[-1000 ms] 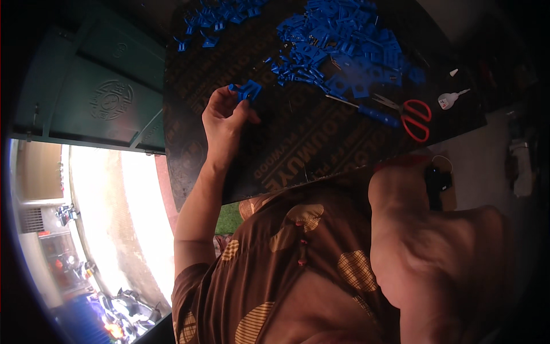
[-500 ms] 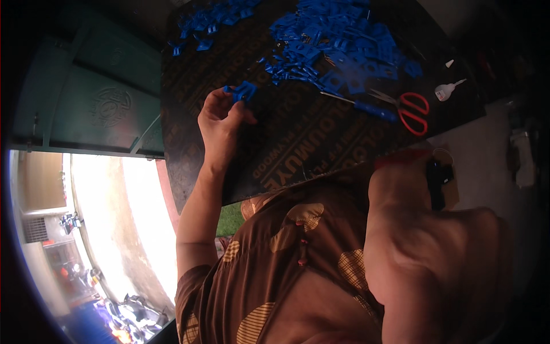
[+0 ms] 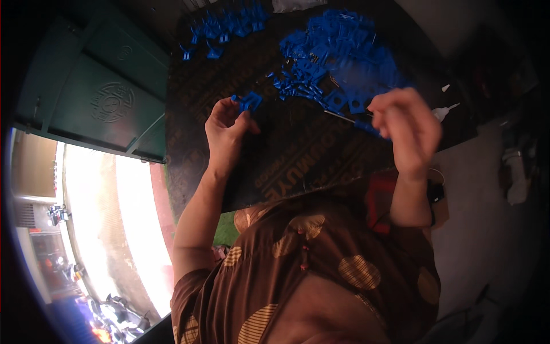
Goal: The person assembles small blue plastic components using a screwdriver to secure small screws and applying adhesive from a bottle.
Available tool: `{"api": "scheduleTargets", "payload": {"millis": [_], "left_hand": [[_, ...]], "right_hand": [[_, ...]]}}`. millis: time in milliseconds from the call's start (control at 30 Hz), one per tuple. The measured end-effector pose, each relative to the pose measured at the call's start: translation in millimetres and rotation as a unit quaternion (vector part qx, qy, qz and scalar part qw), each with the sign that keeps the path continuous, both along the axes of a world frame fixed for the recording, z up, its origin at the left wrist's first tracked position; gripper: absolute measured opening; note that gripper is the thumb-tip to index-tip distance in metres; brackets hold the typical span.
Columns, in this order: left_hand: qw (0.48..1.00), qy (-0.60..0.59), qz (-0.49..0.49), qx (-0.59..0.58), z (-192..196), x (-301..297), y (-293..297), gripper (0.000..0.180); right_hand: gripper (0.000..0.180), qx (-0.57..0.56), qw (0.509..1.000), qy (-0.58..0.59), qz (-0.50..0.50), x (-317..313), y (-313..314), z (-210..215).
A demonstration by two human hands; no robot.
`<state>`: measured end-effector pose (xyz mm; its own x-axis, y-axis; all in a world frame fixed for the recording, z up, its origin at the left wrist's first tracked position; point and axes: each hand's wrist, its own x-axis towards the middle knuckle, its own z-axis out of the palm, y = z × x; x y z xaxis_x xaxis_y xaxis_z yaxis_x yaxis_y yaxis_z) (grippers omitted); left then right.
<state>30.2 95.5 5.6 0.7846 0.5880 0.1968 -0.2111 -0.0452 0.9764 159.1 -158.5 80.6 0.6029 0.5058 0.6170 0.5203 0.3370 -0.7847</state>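
My left hand [image 3: 226, 123] pinches a small blue plastic clip-like part [image 3: 249, 102] above the left side of the dark table. My right hand [image 3: 408, 129] is over the table's right side, blurred, its fingers curled and pressed together. Whatever they may hold is too small or smeared to make out. Beneath that hand lies a screwdriver [image 3: 342, 116] with a blue handle, partly covered. The red-handled scissors are almost wholly hidden by the hand. A big heap of blue plastic parts [image 3: 349, 54] lies beyond, with narrow blue pieces [image 3: 301, 80] at its near left edge.
Several blue assembled-looking pieces [image 3: 229, 26] stand at the far left of the table [image 3: 275, 155]. A white nozzle bottle [image 3: 444, 112] and a small white cap [image 3: 446, 88] lie at the right. A clear plastic bag [image 3: 298, 4] is at the back. A green metal door [image 3: 97, 86] stands left.
My right arm has swung from beside my body at the lower right to above the table, covering the scissors. My left hand keeps the blue part. The view has shifted slightly.
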Motion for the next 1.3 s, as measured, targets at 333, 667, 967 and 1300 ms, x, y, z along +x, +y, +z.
{"api": "scheduleTargets", "payload": {"millis": [333, 667, 967, 1300], "left_hand": [[1.000, -0.012, -0.005, -0.016, 3.2, 3.7, -2.7, 0.021], [1.000, 0.015, 0.008, -0.023, 7.9, 2.2, -4.3, 0.022], [1.000, 0.012, 0.003, -0.017, 4.9, 2.0, -3.6, 0.021], [0.999, 0.010, 0.002, -0.030, 6.2, 0.8, -2.9, 0.020]], "right_hand": [[0.012, -0.338, 0.914, -0.089, -0.207, 57.4, -8.6, -27.8], [0.012, -0.431, 0.869, -0.141, -0.198, 85.1, -13.7, -56.2], [0.015, -0.500, 0.838, -0.139, -0.172, 82.6, -3.9, -55.9], [0.026, -0.512, 0.812, -0.212, -0.183, 78.0, 8.1, -70.2]]}}
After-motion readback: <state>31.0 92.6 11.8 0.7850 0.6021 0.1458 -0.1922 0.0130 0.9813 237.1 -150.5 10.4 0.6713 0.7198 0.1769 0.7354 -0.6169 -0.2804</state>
